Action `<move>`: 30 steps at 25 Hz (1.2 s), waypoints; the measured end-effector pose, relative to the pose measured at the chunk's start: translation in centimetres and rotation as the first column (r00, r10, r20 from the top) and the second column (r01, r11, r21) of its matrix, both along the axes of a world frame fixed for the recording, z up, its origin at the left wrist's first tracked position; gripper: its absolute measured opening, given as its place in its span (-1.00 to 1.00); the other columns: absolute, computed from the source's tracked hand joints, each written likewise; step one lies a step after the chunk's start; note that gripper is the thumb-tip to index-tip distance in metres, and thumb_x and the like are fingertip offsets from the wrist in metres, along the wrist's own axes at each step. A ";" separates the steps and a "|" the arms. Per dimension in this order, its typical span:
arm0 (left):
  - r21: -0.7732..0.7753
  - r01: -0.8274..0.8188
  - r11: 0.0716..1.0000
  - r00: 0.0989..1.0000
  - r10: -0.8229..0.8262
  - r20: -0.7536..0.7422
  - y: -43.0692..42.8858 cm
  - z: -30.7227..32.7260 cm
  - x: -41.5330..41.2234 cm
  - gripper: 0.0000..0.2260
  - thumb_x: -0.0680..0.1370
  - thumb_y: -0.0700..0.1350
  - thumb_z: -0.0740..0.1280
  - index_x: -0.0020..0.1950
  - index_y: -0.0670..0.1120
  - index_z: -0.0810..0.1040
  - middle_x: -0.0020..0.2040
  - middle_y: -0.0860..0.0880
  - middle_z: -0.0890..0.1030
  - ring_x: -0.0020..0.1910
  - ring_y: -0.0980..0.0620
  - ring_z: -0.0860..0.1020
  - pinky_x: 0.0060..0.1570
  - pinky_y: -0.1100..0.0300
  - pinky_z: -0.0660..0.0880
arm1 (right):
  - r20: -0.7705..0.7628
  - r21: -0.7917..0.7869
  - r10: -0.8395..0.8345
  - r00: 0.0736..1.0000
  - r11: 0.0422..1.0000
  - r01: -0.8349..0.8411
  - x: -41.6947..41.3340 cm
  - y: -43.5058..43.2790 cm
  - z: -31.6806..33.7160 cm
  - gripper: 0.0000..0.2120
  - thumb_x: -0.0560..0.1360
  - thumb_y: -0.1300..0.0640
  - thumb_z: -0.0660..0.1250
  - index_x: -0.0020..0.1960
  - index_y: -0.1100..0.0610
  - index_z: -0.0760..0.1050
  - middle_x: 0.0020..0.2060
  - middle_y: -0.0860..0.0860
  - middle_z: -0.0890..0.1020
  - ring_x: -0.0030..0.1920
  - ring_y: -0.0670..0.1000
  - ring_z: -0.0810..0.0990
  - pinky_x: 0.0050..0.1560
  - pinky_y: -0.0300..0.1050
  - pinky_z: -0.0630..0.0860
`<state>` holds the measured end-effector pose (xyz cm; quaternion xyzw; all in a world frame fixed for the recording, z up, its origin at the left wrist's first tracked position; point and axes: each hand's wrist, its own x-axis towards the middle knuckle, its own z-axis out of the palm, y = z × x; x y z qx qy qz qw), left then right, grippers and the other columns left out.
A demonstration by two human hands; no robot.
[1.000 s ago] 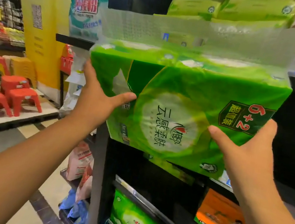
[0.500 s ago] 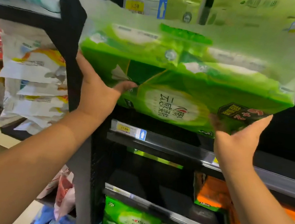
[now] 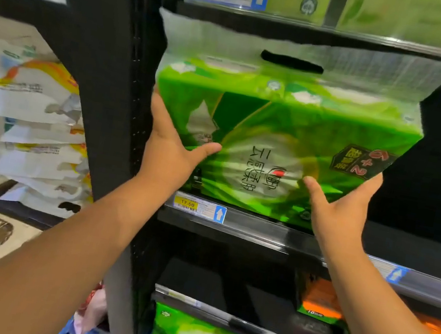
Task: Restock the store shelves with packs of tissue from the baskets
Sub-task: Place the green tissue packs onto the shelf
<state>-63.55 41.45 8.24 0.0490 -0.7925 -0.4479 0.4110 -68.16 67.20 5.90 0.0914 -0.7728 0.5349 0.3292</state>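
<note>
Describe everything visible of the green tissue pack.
The green tissue pack is a plastic-wrapped block with a clear top flap and handle slot, bearing a white oval and "6+2" badge. It is tilted at the shelf above the 17.50 price tag; the left hand holds its left side, the right hand its lower right corner.

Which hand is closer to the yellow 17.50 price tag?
Left. The left hand grips the green tissue pack just above the price tag; the right hand holds the pack's other side, well off to the tag's right.
</note>
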 end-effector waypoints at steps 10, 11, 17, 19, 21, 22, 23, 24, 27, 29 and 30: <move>-0.418 -0.037 0.908 0.940 0.174 0.294 1.3 -1.5 -4.4 0.12 0.30 0.16 0.54 0.53 0.19 -0.27 0.51 -0.26 -0.10 0.45 -0.34 0.15 0.35 -0.14 0.27 | 0.261 0.160 -0.066 0.963 0.987 0.024 -4.3 -0.4 0.9 -0.08 0.23 -0.03 0.62 0.35 0.13 0.11 0.29 0.17 0.37 0.23 0.17 0.45 0.13 0.23 0.52; -0.427 -0.045 0.903 0.937 0.187 0.297 1.3 -1.6 -4.5 0.11 0.30 0.16 0.53 0.53 0.19 -0.26 0.50 -0.27 -0.10 0.43 -0.36 0.16 0.34 -0.15 0.29 | 0.282 0.177 -0.070 0.957 0.984 0.020 -4.4 -0.4 1.0 -0.14 0.24 -0.03 0.61 0.30 0.15 0.14 0.27 0.17 0.38 0.20 0.18 0.46 0.11 0.23 0.53; -0.439 -0.039 0.898 0.921 0.203 0.333 1.3 -1.7 -4.6 0.10 0.34 0.18 0.50 0.51 0.20 -0.33 0.50 -0.28 -0.15 0.44 -0.36 0.12 0.34 -0.17 0.28 | 0.290 0.239 -0.105 0.951 0.970 0.034 -4.0 -0.6 1.2 -0.12 0.28 -0.06 0.58 0.34 0.19 0.11 0.30 0.21 0.35 0.20 0.24 0.47 0.15 0.15 0.50; -0.491 -0.077 0.868 0.900 0.272 0.340 1.6 -1.4 -4.2 0.08 0.36 0.22 0.47 0.52 0.17 -0.34 0.51 -0.29 -0.18 0.50 -0.30 -0.06 0.41 -0.17 0.18 | 0.290 0.280 -0.127 0.949 0.959 0.043 -3.4 -0.7 1.3 0.00 0.30 -0.04 0.57 0.46 0.17 -0.01 0.33 0.22 0.32 0.20 0.28 0.48 0.15 0.14 0.49; -0.542 -0.130 0.831 0.885 0.343 0.314 2.3 -1.0 -3.7 0.03 0.40 0.21 0.45 0.53 0.14 -0.29 0.51 -0.24 -0.28 0.51 -0.22 -0.25 0.45 -0.15 0.05 | 0.287 0.340 -0.156 0.945 0.939 0.052 -2.6 -0.9 1.0 0.14 0.35 0.01 0.56 0.54 0.15 -0.25 0.37 0.24 0.27 0.23 0.28 0.48 0.16 0.11 0.45; -0.561 -0.135 0.817 0.890 0.349 0.294 2.9 -0.9 -3.4 -0.01 0.41 0.19 0.45 0.54 0.13 -0.25 0.51 -0.19 -0.34 0.51 -0.19 -0.30 0.46 -0.14 0.00 | 0.286 0.371 -0.170 0.943 0.927 0.055 -2.1 -0.8 0.8 0.17 0.37 0.04 0.54 0.54 0.15 -0.34 0.40 0.23 0.24 0.25 0.27 0.47 0.17 0.09 0.44; -0.585 -0.116 0.802 0.898 0.336 0.283 3.5 -0.9 -3.1 -0.04 0.42 0.17 0.44 0.54 0.13 -0.21 0.51 -0.14 -0.38 0.50 -0.16 -0.33 0.47 -0.12 -0.03 | 0.293 0.398 -0.177 0.940 0.916 0.049 -1.6 -0.7 0.7 0.16 0.40 0.06 0.52 0.53 0.14 -0.38 0.43 0.22 0.21 0.27 0.26 0.46 0.18 0.07 0.44; -0.612 -0.077 0.787 0.905 0.312 0.288 4.0 -1.1 -2.8 -0.05 0.43 0.17 0.44 0.54 0.14 -0.20 0.51 -0.10 -0.40 0.51 -0.14 -0.34 0.47 -0.12 -0.05 | 0.306 0.419 -0.175 0.936 0.907 0.033 -1.2 -0.5 0.6 0.15 0.41 0.08 0.50 0.53 0.12 -0.40 0.46 0.19 0.18 0.28 0.24 0.45 0.17 0.06 0.43; -0.652 0.028 0.758 0.902 0.262 0.343 5.0 -1.6 -2.5 -0.04 0.44 0.16 0.43 0.53 0.19 -0.26 0.49 -0.07 -0.45 0.50 -0.17 -0.37 0.45 -0.16 0.04 | 0.345 0.388 -0.085 0.935 0.920 -0.059 -1.0 -0.1 0.9 0.10 0.42 0.16 0.45 0.54 0.00 -0.37 0.45 0.10 0.23 0.27 0.18 0.46 0.17 0.05 0.45; -0.657 0.035 0.753 0.898 0.264 0.351 5.0 -1.8 -2.4 -0.04 0.44 0.15 0.43 0.52 0.20 -0.27 0.49 -0.09 -0.46 0.49 -0.20 -0.38 0.43 -0.17 0.10 | 0.368 0.364 0.004 0.930 0.920 -0.148 -1.0 0.0 1.0 0.12 0.40 0.18 0.46 0.53 -0.05 -0.39 0.45 0.05 0.24 0.29 0.12 0.44 0.22 0.04 0.46; -0.663 0.037 0.748 0.898 0.266 0.350 5.0 -2.0 -2.2 -0.04 0.44 0.15 0.43 0.53 0.19 -0.27 0.49 -0.10 -0.45 0.49 -0.21 -0.37 0.43 -0.18 0.11 | 0.390 0.365 0.030 0.920 0.913 -0.185 -0.9 0.3 1.1 0.14 0.40 0.18 0.47 0.52 -0.06 -0.42 0.46 0.03 0.22 0.32 0.10 0.41 0.26 0.03 0.44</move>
